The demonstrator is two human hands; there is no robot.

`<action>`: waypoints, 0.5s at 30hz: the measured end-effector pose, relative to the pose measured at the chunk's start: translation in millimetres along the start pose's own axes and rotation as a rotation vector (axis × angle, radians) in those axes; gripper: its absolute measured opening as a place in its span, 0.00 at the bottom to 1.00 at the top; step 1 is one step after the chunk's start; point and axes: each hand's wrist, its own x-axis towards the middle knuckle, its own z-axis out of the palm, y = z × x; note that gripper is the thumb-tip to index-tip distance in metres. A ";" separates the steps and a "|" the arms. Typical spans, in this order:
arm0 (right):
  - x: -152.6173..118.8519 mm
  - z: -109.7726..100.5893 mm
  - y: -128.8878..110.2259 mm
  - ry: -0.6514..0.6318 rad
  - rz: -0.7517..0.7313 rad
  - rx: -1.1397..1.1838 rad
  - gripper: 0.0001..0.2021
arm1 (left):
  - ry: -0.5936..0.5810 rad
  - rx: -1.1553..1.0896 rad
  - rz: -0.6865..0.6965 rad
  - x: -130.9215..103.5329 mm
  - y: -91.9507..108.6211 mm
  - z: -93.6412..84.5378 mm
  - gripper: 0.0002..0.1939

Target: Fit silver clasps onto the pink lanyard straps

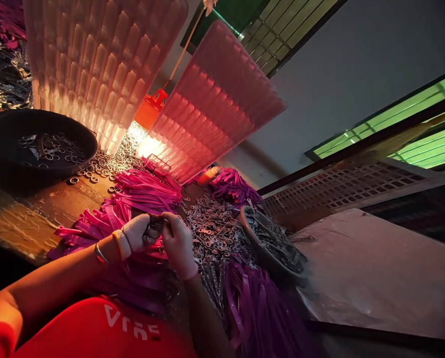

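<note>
My left hand [137, 233], in a pale glove with a band at the wrist, is closed with its fingertips pinched together. My right hand [179, 246], gloved too, pinches close against it. Something small and dark sits between the fingertips; its kind is hidden by the fingers. Just beneath and behind both hands lie bundles of magenta straps [148, 191]. To the right of my right hand spreads a heap of small metal clasps [215, 231], with a bundle of purple straps [260, 308] nearer my body.
A black basin [6, 164] holding metal rings stands at the left, with loose rings [91, 176] beside it. A grey bowl of metal parts [250, 226] stands at the right. Upright translucent panels [215, 109] rise behind, flanking a hanging orange lamp [150, 109]. A plastic-covered surface [375, 268] lies right.
</note>
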 end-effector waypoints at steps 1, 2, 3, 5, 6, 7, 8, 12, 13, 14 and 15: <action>2.6 -2.8 0.6 -0.013 0.018 0.060 0.13 | 0.026 0.054 0.002 0.3 2.8 0.6 0.09; 4.5 -6.3 0.4 -0.033 0.036 0.121 0.13 | 0.054 0.109 0.000 0.0 5.2 1.1 0.10; 5.8 -10.2 -0.7 -0.059 0.057 0.180 0.12 | 0.077 0.158 -0.005 -0.9 7.0 1.3 0.11; 6.3 -18.4 -4.5 -0.104 0.101 0.271 0.12 | 0.102 0.239 -0.026 -4.4 8.5 1.4 0.12; 5.8 -22.1 -6.9 -0.117 0.118 0.291 0.11 | 0.112 0.261 -0.040 -7.1 8.3 1.2 0.12; 5.1 -25.4 -9.2 -0.119 0.125 0.289 0.11 | 0.115 0.291 -0.048 -10.4 7.6 1.1 0.11; 4.2 -28.0 -11.4 -0.111 0.117 0.267 0.11 | 0.105 0.343 -0.042 -14.4 6.6 1.3 0.10; -1.1 -31.8 -16.6 -0.035 -0.024 0.050 0.10 | -0.029 0.713 0.166 -33.5 2.7 5.2 0.15; -3.1 -31.2 -17.4 -0.028 -0.061 -0.018 0.11 | -0.054 0.790 0.218 -37.7 1.9 6.6 0.16; -5.4 -29.9 -18.5 -0.030 -0.092 -0.083 0.12 | -0.059 0.834 0.255 -41.0 1.0 7.7 0.16; -8.0 -28.0 -20.0 -0.040 -0.117 -0.140 0.14 | -0.045 0.858 0.280 -43.2 0.0 8.4 0.15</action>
